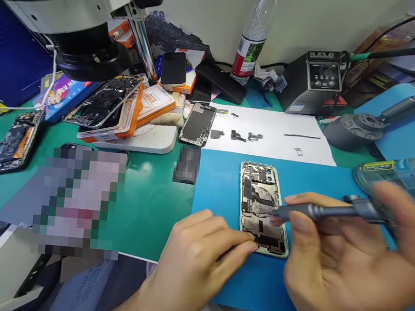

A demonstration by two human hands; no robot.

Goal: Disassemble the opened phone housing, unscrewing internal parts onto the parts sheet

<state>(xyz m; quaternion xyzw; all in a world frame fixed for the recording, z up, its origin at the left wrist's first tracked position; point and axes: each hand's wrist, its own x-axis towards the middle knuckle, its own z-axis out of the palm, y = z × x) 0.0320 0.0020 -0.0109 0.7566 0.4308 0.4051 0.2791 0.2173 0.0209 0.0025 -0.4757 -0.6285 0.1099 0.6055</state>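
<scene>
Left hand [199, 251]: resting on the blue rubber work mat [222, 186], grasping nothing, fingers loosely extended, fingertips touching the lower left edge of the opened phone.
Right hand [343, 264]: clasped around a slim grey metal screwdriver [319, 212] — thumb and forefinger pinching the shaft, palm turned towards the camera.
Screwdriver: lying near horizontal, tip over the middle of the phone; contact with a screw cannot be told.
Opened phone: pale green rear housing with bare circuit board and round coil [263, 206], flat on the blue mat, camera end away from the person.
White paper sheet [285, 133]: just behind the mat, carrying small dark removed parts [238, 136] in a row.
Detached phone screen [197, 124]: at the sheet's left edge, inner face up.
Green tabletop [148, 203]: under everything — microscope head [77, 23] at upper left, clear plastic bottle [252, 38] by the wall, black soldering station [313, 82] to its right.
Far left: another dismantled phone [16, 141], well apart from both hands.
</scene>
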